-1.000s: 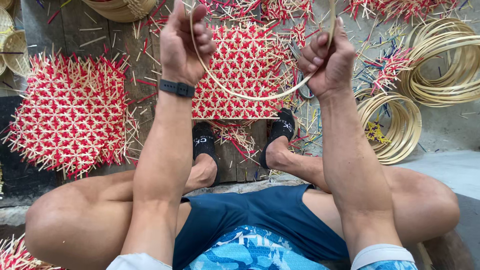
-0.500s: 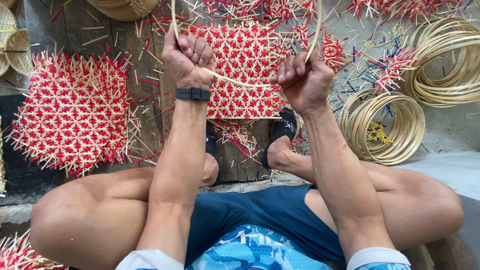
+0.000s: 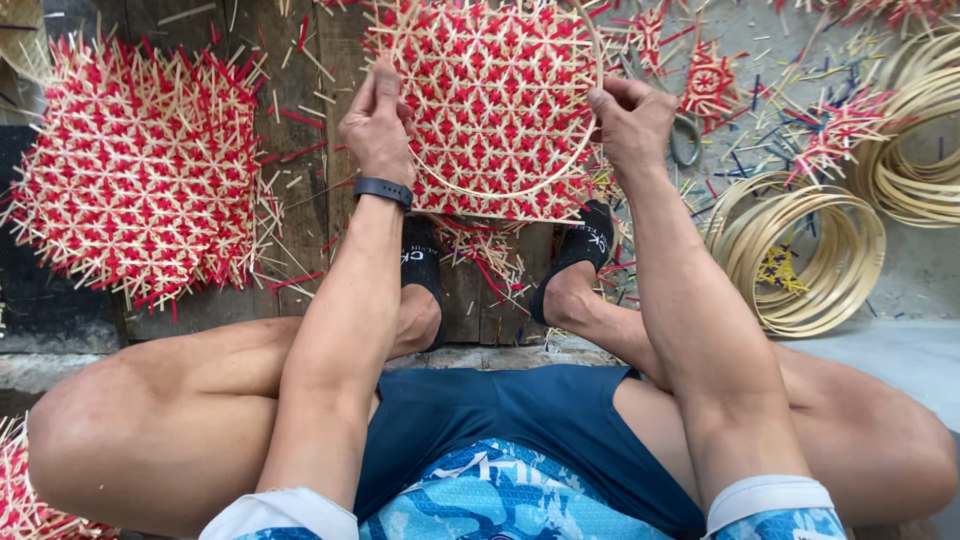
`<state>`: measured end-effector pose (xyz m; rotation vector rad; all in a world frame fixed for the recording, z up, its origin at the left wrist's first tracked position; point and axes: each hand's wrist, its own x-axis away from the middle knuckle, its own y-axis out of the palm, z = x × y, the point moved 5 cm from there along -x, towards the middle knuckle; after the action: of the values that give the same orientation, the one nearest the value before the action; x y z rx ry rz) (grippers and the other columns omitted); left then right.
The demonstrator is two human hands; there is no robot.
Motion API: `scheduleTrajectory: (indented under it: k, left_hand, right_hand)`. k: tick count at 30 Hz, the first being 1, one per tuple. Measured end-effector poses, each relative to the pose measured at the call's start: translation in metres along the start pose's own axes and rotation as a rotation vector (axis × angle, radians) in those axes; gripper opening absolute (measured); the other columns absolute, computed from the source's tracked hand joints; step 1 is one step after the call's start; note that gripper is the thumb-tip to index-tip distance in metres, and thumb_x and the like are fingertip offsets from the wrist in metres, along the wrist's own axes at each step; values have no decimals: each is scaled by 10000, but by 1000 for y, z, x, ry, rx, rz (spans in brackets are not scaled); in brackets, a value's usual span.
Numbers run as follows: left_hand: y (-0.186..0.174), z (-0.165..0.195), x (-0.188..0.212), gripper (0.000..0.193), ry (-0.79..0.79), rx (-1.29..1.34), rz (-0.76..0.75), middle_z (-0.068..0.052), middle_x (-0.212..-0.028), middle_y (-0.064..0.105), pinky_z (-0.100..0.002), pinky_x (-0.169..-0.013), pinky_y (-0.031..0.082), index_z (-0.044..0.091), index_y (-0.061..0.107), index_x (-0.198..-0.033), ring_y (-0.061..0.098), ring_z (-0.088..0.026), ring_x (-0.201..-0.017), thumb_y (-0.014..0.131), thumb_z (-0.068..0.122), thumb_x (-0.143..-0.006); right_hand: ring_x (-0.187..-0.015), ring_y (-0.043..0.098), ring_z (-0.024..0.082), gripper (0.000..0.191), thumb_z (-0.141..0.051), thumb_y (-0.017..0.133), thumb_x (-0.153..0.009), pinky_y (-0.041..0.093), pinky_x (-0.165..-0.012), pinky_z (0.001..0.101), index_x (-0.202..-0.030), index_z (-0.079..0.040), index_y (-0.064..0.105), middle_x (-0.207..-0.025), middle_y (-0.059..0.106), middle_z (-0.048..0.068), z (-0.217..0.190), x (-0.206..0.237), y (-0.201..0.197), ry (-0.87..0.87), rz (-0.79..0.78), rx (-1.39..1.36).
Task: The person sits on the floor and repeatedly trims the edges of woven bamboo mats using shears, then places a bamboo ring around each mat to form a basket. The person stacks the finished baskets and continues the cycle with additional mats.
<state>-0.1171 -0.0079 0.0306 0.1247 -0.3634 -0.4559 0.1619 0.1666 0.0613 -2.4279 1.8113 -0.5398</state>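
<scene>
Black wristband [image 3: 383, 189]; navy shorts [image 3: 500, 420]; black socks [image 3: 580, 250]; blue patterned shirt [image 3: 520, 500].

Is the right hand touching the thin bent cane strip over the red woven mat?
Touching. The head view shows the right hand pinching one end of the cane strip, which curves across the woven mat toward the left hand.

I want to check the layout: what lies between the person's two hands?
In the head view, the red-and-tan woven mat lies between left hand and right hand, under the thin bent strip they hold.
</scene>
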Motion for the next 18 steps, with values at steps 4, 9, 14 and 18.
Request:
scheduleTrajectory:
  k: [4,9,14,18]
  left_hand:
    - [-14,-6,-16,226,394,-604,-49,-36,-933,751,-244,-688,627,86,820,-1072,730,-94,-759,870,80,-851]
    - [-16,-19,-38,239,230,-868,-105,-37,-812,769,-286,-676,606,87,825,-998,736,-136,-715,823,0,-775]
    - [-18,-21,-41,248,107,-871,-109,-38,-840,803,-269,-698,623,86,809,-1000,764,-119,-742,810,-20,-776]
    - [-21,-25,-42,276,98,-746,-199,-53,-886,806,-270,-735,641,45,787,-1050,776,-119,-788,776,-53,-792]
  right_hand:
    - [-670,718,84,168,-96,832,-827,588,-627,249,-984,-38,817,-814,793,52,29,-12,17,-37,79,235]
    - [-706,739,127,176,-105,833,-815,596,-688,286,-989,-78,823,-827,791,71,44,-18,35,-95,73,434]
    - [-747,761,147,195,-124,836,-827,605,-732,301,-1021,-101,827,-867,804,77,54,-17,34,-119,54,488]
    - [-764,762,156,207,-117,836,-849,599,-732,312,-1054,-91,821,-883,802,89,56,-16,33,-161,53,473]
